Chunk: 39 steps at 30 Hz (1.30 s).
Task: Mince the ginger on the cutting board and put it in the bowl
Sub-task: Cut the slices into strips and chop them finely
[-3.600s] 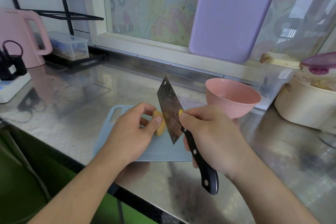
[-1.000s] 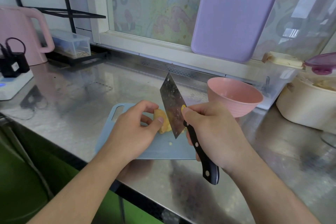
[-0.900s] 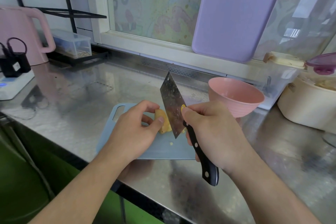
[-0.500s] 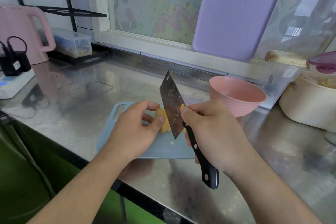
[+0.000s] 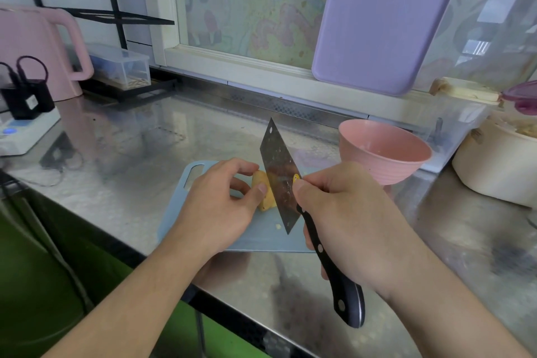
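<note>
The left hand (image 5: 216, 206) pinches the ginger (image 5: 263, 192) on the blue cutting board (image 5: 261, 237) near the desk (image 5: 139, 160) front edge. The right hand (image 5: 345, 218) grips the cleaver (image 5: 280, 176), blade against the ginger. The pink bowl (image 5: 383, 151) stands just beside the board.

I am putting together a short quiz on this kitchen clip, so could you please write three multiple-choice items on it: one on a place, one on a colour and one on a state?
1. Where does the bowl stand?
A. On the counter, right of the cutting board
B. On the cutting board
C. On the windowsill

2. What colour is the cutting board under the ginger?
A. Purple
B. Light blue
C. White

3. What is the right hand doing?
A. Resting flat on the counter
B. Holding the bowl
C. Gripping the cleaver

Answers: 1 A, the bowl stands on the steel beside the board. 2 B, the board is pale blue. 3 C, its fingers wrap the cleaver's black handle while the left hand holds the ginger.
</note>
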Available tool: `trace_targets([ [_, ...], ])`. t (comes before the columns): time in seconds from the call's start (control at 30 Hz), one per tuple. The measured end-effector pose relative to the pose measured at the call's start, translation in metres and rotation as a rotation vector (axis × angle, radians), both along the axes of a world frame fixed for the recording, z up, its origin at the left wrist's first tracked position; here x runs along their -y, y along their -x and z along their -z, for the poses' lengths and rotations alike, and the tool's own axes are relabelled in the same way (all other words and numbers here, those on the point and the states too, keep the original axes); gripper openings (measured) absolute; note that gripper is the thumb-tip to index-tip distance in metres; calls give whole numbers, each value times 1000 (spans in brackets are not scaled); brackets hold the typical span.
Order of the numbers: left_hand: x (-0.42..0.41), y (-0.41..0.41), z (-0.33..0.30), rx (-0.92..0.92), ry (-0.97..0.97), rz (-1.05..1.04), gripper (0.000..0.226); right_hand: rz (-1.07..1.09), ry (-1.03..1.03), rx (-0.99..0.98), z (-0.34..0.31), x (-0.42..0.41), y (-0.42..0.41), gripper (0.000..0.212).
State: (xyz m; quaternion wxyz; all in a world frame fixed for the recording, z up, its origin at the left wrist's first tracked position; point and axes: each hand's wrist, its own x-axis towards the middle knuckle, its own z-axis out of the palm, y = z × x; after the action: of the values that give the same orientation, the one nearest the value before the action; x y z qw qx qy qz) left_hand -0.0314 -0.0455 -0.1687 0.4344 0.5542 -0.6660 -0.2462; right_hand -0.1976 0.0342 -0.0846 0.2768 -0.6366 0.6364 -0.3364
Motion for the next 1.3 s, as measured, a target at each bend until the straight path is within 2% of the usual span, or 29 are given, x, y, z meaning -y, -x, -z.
trace_targets([
  [0.33, 2, -2, 2, -22, -3, 9, 22, 17, -52, -20, 5, 16, -8, 40],
  [0.47, 1, -1, 2, -19, -5, 24, 23, 32, -56, -21, 15, 28, -11, 30],
  [0.7, 0, -3, 2, -24, -25, 39, 25, -2, -33, -162, 32, 43, -20, 32],
  [0.87, -2, -2, -1, -26, -42, 29, 24, 42, 18, -31, 32, 37, -10, 42],
  [1.03, -1, -3, 0, -51, -56, 22, 22, 64, 46, 140, 17, 26, 5, 43],
  [1.3, 1, -2, 0, -29, -39, 22, 21, 24, 82, 153, 10, 18, -2, 46],
])
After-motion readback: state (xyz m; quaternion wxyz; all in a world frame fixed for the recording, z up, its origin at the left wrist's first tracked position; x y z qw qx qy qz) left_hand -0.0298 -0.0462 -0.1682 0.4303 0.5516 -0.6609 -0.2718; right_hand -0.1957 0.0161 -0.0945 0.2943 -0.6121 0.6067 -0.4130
